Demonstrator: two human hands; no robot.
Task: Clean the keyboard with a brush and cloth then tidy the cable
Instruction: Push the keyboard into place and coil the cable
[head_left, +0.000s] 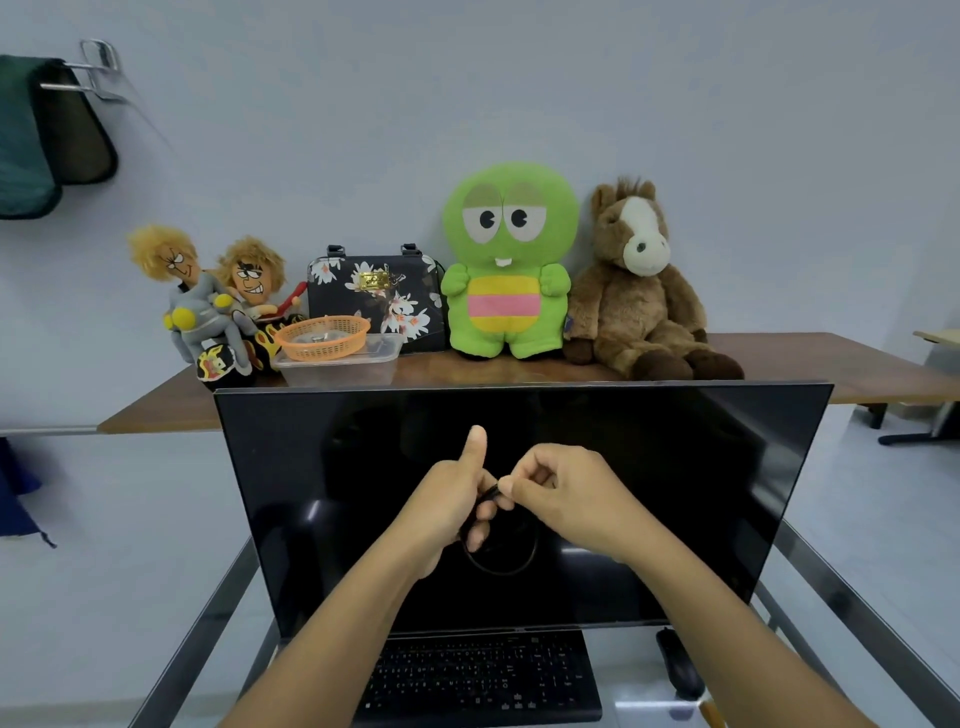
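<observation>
A black keyboard (483, 673) lies on the glass desk below a dark monitor (519, 467). Both hands are raised in front of the screen. My left hand (452, 509) grips a coiled black cable (501, 564), thumb sticking up, with the loop hanging under the fingers. My right hand (561, 493) pinches the cable's upper strand between thumb and forefinger, right against the left fingers. A wooden brush handle tip (710, 713) shows at the bottom right edge. No cloth is visible.
A black mouse (678, 665) rests right of the keyboard. Behind the monitor, a wooden table (831, 364) carries plush toys, a floral bag (376, 296) and an orange basket (323, 338) on a clear box. Towels hang at left.
</observation>
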